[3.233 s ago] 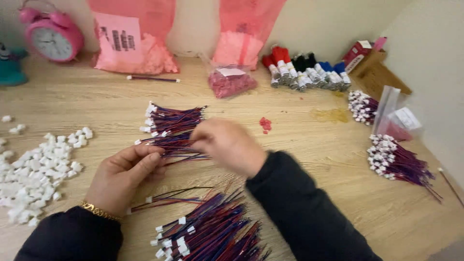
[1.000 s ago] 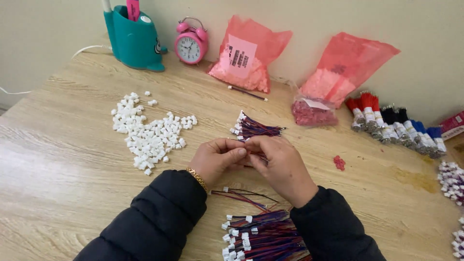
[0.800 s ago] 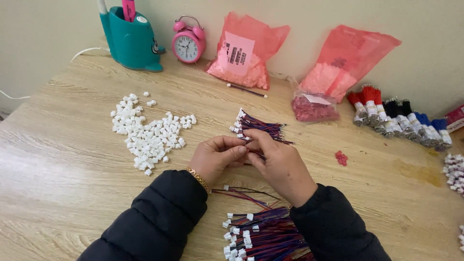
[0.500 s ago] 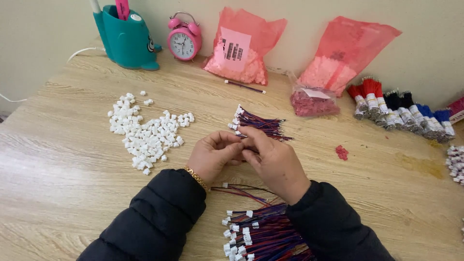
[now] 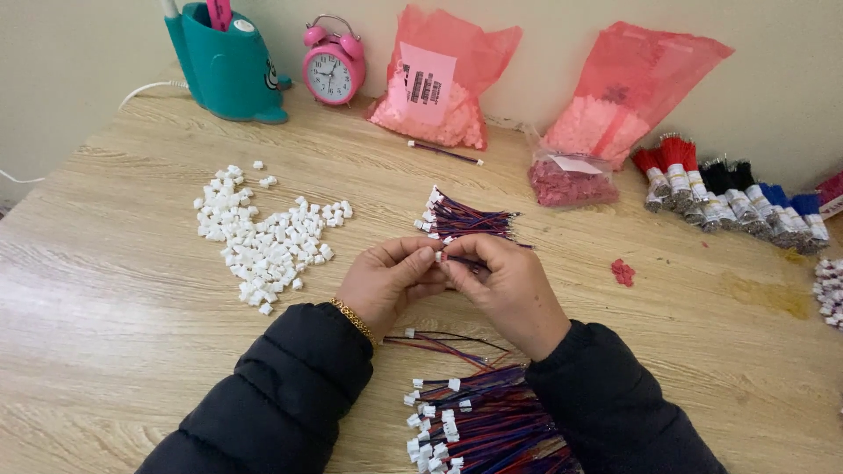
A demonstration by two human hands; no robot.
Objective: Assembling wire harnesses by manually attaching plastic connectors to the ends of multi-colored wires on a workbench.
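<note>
My left hand [image 5: 391, 279] and my right hand [image 5: 505, 285] meet above the middle of the wooden table [image 5: 132, 290]. Between their fingertips they pinch a small white connector [image 5: 438, 256] with thin red and blue wires running right under my right hand. Just beyond the hands lies a small bundle of finished wires [image 5: 461, 221] with white plugs. A larger heap of red and blue wires [image 5: 479, 421] with white ends lies between my sleeves near the table's front edge. A pile of loose white connector housings [image 5: 263, 237] spreads to the left.
Along the wall stand a teal holder [image 5: 226, 66], a pink alarm clock [image 5: 333, 64], two pink plastic bags [image 5: 439, 83] and a smaller bag of pink parts [image 5: 571, 180]. Bundled red, black and blue wire sets [image 5: 729, 193] lie at the right. A small red scrap [image 5: 623, 272] lies nearby.
Three seconds ago my hands were apart, my right over the bundle. Now both are together on one connector. The view has drifted slightly; the hands barely moved in the last second.
</note>
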